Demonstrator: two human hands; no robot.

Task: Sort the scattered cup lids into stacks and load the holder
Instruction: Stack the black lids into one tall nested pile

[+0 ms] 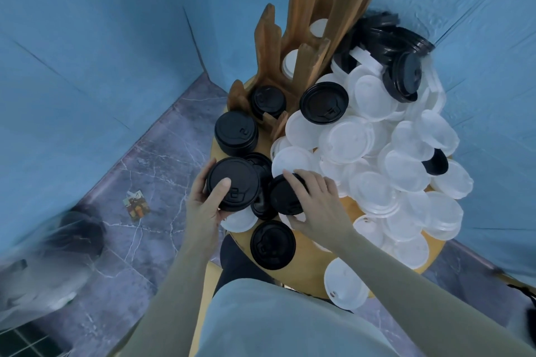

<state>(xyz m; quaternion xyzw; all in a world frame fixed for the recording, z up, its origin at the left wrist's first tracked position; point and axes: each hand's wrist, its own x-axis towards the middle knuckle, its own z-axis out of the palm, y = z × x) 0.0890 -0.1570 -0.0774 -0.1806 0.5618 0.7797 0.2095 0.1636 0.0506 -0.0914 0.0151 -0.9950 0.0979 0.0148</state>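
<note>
While white lids (374, 153) crowd the holder (293, 66), hands grip black stack (232, 182); black lid (285, 194)

- One head-worn camera looks steeply down, close over the round table (307, 243).
- Wide angle bends the blue walls (101, 52).

Both forearms reach forward in close-fitting olive sleeves. The left hand (206, 207) grips a short stack of round black plastic cup lids (232, 182), thumb lying across the top. Just right of that stack, the right hand (314, 203) (fingers spread and curled) clasps another black plastic lid (285, 194).
</note>
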